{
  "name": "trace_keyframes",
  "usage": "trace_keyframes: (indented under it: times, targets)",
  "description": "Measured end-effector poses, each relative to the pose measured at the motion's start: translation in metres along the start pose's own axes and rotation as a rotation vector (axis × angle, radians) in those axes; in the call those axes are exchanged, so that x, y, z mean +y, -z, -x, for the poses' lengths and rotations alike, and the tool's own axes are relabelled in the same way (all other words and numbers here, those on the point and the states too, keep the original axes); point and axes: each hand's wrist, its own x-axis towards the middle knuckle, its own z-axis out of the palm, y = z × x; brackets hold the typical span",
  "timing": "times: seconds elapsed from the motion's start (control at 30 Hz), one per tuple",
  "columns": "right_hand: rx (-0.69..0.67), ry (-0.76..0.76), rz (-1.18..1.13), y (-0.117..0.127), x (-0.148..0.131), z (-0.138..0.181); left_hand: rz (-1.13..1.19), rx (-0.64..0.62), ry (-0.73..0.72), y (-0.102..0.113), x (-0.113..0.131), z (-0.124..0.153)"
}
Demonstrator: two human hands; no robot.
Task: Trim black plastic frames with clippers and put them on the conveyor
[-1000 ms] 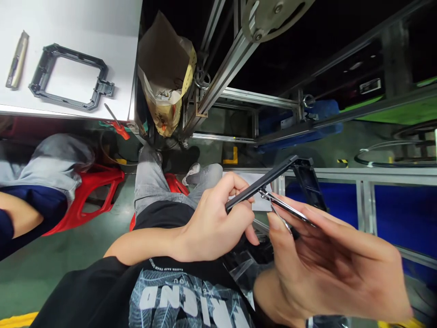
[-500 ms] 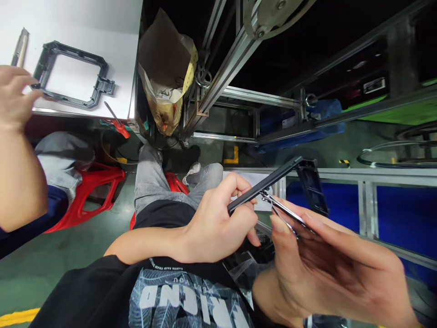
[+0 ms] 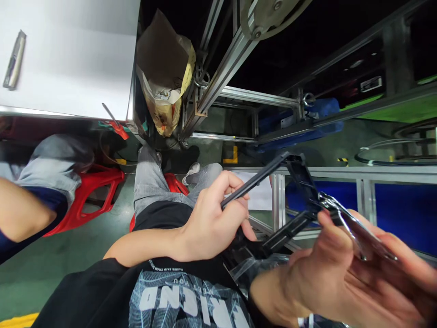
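Note:
My left hand (image 3: 213,218) grips one side of a black plastic frame (image 3: 297,175), held edge-on in front of my lap. My right hand (image 3: 344,269) holds a small metal clipper-like tool (image 3: 348,221) whose jaws sit at the frame's far right side. A clear plastic bag (image 3: 254,266) lies on my lap under the frame.
A white table (image 3: 68,68) at upper left carries a utility knife (image 3: 13,59). A brown paper bag (image 3: 164,77) hangs beside an aluminium rack (image 3: 221,68). A red stool (image 3: 88,191) and another person's arm (image 3: 20,214) are at left. Blue bins (image 3: 403,214) stand at right.
The frame has turned so its far side faces my right hand, and the tool has moved right along it. The black frame on the table is gone; another person's hand reached for it.

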Motion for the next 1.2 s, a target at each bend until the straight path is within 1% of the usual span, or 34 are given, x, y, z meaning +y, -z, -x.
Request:
trace_keyframes:
  times: [0.03,0.07,0.13,0.17,0.2,0.27,0.33,0.4,0.47,0.5,0.53,0.63,0.67,0.7,0.73,0.77,0.83,0.9,0.93,1.0,1.03,1.1,1.17,1.2]
  targets:
    - [0.007,0.006,-0.014,-0.002,0.002,-0.001,0.041,0.019,-0.018,0.001,0.000,0.000]
    - [-0.075,-0.030,-0.068,-0.003,0.003,-0.001,0.088,0.052,-0.036,0.001,0.001,0.000]
    - [-0.353,-0.163,-0.248,-0.003,0.008,-0.002,0.163,0.143,-0.050,-0.002,0.005,0.001]
    - [-0.444,-0.208,-0.332,-0.004,0.012,-0.003,0.177,0.185,-0.036,-0.005,0.007,0.002]
    - [-0.503,-0.230,-0.401,-0.004,0.016,-0.006,0.176,0.207,-0.005,-0.007,0.009,0.003]
    - [-0.537,-0.231,-0.479,-0.005,0.024,-0.015,0.156,0.191,0.078,-0.010,0.013,0.006]
    - [-0.548,-0.196,-0.518,-0.003,0.030,-0.028,0.136,0.127,0.127,-0.007,0.018,0.011]
    - [-0.585,-0.169,-0.555,0.001,0.033,-0.041,0.134,0.093,0.180,0.002,0.023,0.011]
    - [-0.650,-0.165,-0.606,0.007,0.036,-0.052,0.145,0.073,0.233,0.016,0.028,0.003]
    - [-0.701,-0.168,-0.642,0.010,0.038,-0.055,0.156,0.032,0.260,0.023,0.029,-0.004]
    - [-0.760,-0.171,-0.688,0.012,0.040,-0.058,0.175,-0.045,0.284,0.029,0.029,-0.012]
    - [-0.950,-0.165,-0.805,0.019,0.043,-0.063,0.228,-0.393,0.387,0.039,0.024,-0.033]
    - [-1.006,-0.157,-0.810,0.021,0.042,-0.064,0.228,-0.491,0.435,0.039,0.022,-0.036]
    - [-1.043,-0.143,-0.798,0.022,0.041,-0.065,0.213,-0.557,0.468,0.037,0.020,-0.037]
    - [-1.055,-0.134,-0.772,0.024,0.040,-0.067,0.181,-0.590,0.478,0.035,0.019,-0.036]
    - [-1.061,-0.126,-0.740,0.024,0.040,-0.069,0.138,-0.587,0.458,0.032,0.017,-0.034]
    - [-1.049,-0.091,-0.686,0.024,0.042,-0.074,0.030,-0.500,0.341,0.027,0.015,-0.028]
    - [-1.006,-0.017,-0.651,0.020,0.044,-0.078,-0.065,-0.401,0.211,0.026,0.014,-0.022]
    - [-0.998,0.023,-0.638,0.018,0.045,-0.079,-0.091,-0.379,0.173,0.026,0.014,-0.019]
    - [-0.976,0.076,-0.624,0.014,0.043,-0.081,-0.093,-0.392,0.149,0.029,0.014,-0.013]
    - [-0.976,0.080,-0.625,0.013,0.041,-0.081,-0.077,-0.414,0.148,0.031,0.015,-0.011]
    - [-0.998,0.038,-0.604,0.012,0.036,-0.080,-0.040,-0.444,0.140,0.034,0.016,-0.007]
    - [-0.967,0.000,-0.524,0.016,0.033,-0.079,-0.028,-0.418,0.119,0.035,0.016,-0.003]
    - [-0.932,-0.012,-0.442,0.019,0.032,-0.078,-0.038,-0.386,0.106,0.034,0.016,-0.001]
